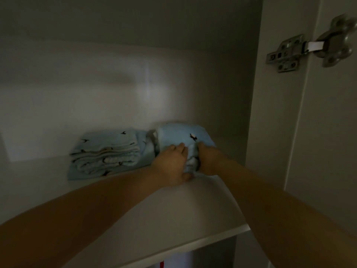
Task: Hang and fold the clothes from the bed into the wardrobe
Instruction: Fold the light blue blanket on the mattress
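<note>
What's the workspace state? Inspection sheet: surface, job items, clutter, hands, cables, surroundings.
Surface: pale shelf inside the wardrobe, dimly lit.
Job's things: folded light-blue stack with a bird print on the left; light-blue bundle against its right side.
Clutter: nothing seen.
Hands: left hand pinches the bundle's front, fingers on top, thumb beneath; right hand is on the same front, its grip hidden in cloth.
Cables: nothing seen.
Surroundings: metal hinge joins the open door at right.

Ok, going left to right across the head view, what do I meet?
Folded pile → left hand → right hand → hinge. The bundle the hands grip overlaps both.
</note>
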Demonstrator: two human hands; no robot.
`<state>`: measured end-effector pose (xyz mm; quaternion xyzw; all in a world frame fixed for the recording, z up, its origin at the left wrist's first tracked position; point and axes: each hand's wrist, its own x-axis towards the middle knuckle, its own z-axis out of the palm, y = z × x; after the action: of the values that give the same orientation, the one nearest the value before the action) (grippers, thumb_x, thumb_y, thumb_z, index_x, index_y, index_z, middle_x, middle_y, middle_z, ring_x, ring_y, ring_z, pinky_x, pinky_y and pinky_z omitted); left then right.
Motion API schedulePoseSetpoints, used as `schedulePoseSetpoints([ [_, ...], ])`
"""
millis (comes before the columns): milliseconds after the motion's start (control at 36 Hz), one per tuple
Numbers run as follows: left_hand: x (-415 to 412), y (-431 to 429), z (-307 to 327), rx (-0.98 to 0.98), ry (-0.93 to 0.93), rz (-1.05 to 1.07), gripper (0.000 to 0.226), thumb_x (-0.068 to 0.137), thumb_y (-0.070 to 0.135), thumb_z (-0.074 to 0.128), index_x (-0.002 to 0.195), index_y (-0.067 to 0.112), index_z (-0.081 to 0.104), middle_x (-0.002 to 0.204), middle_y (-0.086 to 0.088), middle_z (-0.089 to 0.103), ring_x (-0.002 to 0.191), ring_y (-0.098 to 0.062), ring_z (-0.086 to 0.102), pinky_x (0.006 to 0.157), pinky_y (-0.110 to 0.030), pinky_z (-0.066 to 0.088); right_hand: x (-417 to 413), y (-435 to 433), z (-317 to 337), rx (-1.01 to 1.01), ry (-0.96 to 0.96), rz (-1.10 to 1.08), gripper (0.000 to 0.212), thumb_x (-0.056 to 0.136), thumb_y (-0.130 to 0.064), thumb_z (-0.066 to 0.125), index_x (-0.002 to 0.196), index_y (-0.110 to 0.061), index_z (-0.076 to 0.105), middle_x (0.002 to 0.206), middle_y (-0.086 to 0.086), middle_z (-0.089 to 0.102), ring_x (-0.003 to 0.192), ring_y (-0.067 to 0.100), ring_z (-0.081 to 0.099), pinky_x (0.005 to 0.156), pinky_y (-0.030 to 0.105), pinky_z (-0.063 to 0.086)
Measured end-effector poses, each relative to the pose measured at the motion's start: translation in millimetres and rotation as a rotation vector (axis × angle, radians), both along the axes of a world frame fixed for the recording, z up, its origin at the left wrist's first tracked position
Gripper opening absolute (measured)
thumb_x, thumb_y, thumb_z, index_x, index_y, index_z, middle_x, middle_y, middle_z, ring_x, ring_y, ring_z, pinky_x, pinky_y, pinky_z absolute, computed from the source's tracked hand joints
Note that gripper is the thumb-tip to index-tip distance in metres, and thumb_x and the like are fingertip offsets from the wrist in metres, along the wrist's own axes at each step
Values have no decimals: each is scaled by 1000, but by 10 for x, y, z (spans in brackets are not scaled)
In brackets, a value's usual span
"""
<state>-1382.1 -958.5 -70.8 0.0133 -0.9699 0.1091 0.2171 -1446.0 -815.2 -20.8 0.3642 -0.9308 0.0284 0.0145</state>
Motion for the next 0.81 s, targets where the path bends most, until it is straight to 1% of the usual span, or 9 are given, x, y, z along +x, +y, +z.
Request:
schedulePoseSetpoints([
  [56, -14, -83, -7, -39, -51, 17, 90, 91, 52, 57, 156, 3, 19, 161, -15, 23, 136, -32, 37, 111, -38, 35, -34, -7, 10, -37, -42, -5, 45, 100, -21, 56, 140, -2, 45, 142, 18, 51, 130, 29, 49, 101, 30, 38],
  [139, -63, -158, -3, -124, -78, 69, 76, 98, 34, 53, 157, 5, 15, 164, -13, 14, 136, -30, 35, 109, -36, 37, -57, -75, -9, -49, -83, 5, 48, 102, -27, 53, 142, -2, 43, 147, 16, 46, 134, 28, 45, 107, 31, 35],
  [278, -177, -166, 56, -160, -97, 171, 55, 96, 26, 59, 143, 7, 39, 144, -12, 42, 123, -27, 45, 96, -35, 44, -195, -236, -66, -68, -95, -23, 45, 106, -25, 44, 144, -2, 41, 151, 17, 41, 138, 29, 39, 108, 30, 30],
  [389, -271, -144, 115, -204, -146, 263, 35, 97, 17, 56, 130, 6, 53, 129, -14, 54, 119, -29, 51, 92, -35, 44, -325, -352, -126, -119, -45, -51, 48, 99, -18, 56, 143, -6, 40, 145, 19, 45, 132, 34, 46, 105, 39, 39],
  [472, -329, -178, 114, -270, -188, 282, 27, 99, 15, 51, 124, 8, 59, 126, -13, 59, 120, -29, 51, 94, -35, 42, -458, -499, -148, -66, -140, -67, 50, 104, -22, 45, 148, -2, 33, 156, 18, 32, 142, 32, 33, 115, 37, 27],
  [556, -384, -221, 98, -331, -213, 286, 26, 101, 15, 45, 123, 7, 58, 127, -13, 57, 121, -29, 48, 99, -34, 38, -545, -601, -177, -41, -133, -68, 46, 105, -21, 40, 147, -2, 35, 156, 18, 30, 142, 33, 32, 115, 39, 26],
  [639, -432, -282, 75, -376, -227, 274, 32, 100, 21, 41, 126, 8, 55, 130, -13, 54, 119, -30, 47, 105, -35, 35, -658, -637, -318, -151, 2, -40, 38, 100, -12, 48, 137, -5, 47, 142, 19, 46, 126, 37, 49, 100, 43, 42],
  [694, -463, -336, 74, -354, -217, 270, 36, 100, 23, 42, 131, 8, 52, 133, -13, 51, 120, -30, 46, 105, -35, 34, -714, -663, -375, -168, 40, -29, 36, 98, -10, 50, 134, -5, 49, 139, 18, 48, 121, 38, 52, 96, 44, 45],
  [806, -513, -440, 52, -194, -164, 254, 44, 99, 25, 45, 139, 6, 44, 136, -14, 51, 123, -29, 46, 100, -30, 30, -782, -749, -364, -59, 12, -3, 52, 97, -18, 56, 146, -8, 39, 154, 16, 33, 136, 36, 41, 109, 44, 39],
])
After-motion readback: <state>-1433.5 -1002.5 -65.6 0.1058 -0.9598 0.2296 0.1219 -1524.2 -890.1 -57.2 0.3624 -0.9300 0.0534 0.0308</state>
